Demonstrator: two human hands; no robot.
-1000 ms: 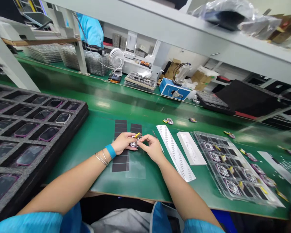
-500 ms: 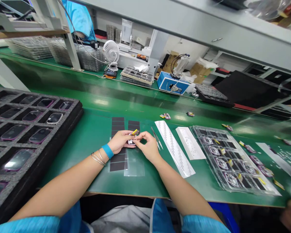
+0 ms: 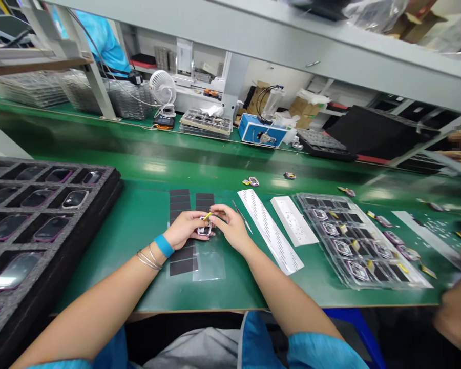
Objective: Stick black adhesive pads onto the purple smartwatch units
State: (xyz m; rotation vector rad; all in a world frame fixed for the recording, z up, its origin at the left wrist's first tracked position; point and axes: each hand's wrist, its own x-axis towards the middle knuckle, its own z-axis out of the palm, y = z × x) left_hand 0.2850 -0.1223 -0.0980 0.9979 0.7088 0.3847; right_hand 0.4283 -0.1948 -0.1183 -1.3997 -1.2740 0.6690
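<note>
With the two hands as the clock's centre and 12 straight ahead, a grey foam tray [image 3: 82, 223] sits at 9 o'clock, cut into deep pockets. Most of its visible pockets hold dark glassy pieces with purple rims [image 3: 51, 228]; one near its 2 o'clock corner has a pale rim [image 3: 75, 199]. At 3 o'clock a clear plastic tray [image 3: 334, 259] carries pale framed pieces [image 3: 357, 270], mainly along its near side, with yellow tabs beside them and black pads in other cells. Stacked clear trays [image 3: 128, 100] stand at 11 o'clock.

On the green tabletop [image 3: 107, 271], tweezers [image 3: 242, 216] lie just beside the right hand, at 3 o'clock, followed by a white strip with dark dashes [image 3: 271, 230] and a flat white box [image 3: 294, 221]. Loose pieces [image 3: 253, 181] rest at 2 o'clock. Black strips [image 3: 182, 266] extend under the hands, which hide their middle; a clear film [image 3: 209, 264] lies at 6 o'clock. Further off are a white fan [image 3: 162, 86] at 11 and a blue box [image 3: 249, 129] at 1.

The left hand [image 3: 184, 230] grasps a small framed part [image 3: 204, 229] at the clock's centre, above the black strips. The right hand [image 3: 232, 228] has its fingers bent, tips at that part's yellow tab [image 3: 207, 216]; whether they pinch it cannot be told.
</note>
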